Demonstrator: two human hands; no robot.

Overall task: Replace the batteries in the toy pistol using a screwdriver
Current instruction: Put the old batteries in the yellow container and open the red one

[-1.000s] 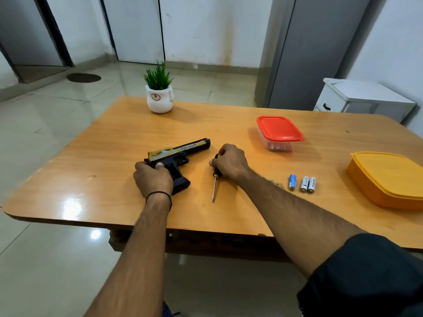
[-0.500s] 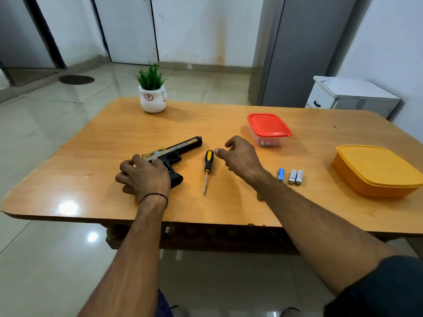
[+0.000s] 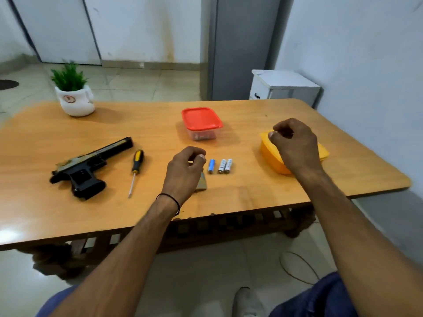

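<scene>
The black and gold toy pistol (image 3: 87,165) lies on its side at the left of the wooden table (image 3: 251,202). Just right of it lies the screwdriver (image 3: 136,168), yellow and black handle pointing away from me. A blue battery (image 3: 211,166) and two white batteries (image 3: 224,166) lie side by side mid-table. My left hand (image 3: 183,172) hovers just left of the blue battery, fingers loosely curled, holding nothing I can see. It partly hides a small greenish flat piece (image 3: 203,185). My right hand (image 3: 295,145) hovers over the yellow container (image 3: 266,149), fingers loosely curled and empty.
A small clear box with a red lid (image 3: 201,122) stands behind the batteries. A potted plant (image 3: 74,97) sits at the far left corner. A white cabinet (image 3: 283,88) stands beyond the table's right end, by the wall.
My left hand let go of the pistol and moved right to the batteries. My right hand left the screwdriver and swung right over the yellow container. The view turned right.
</scene>
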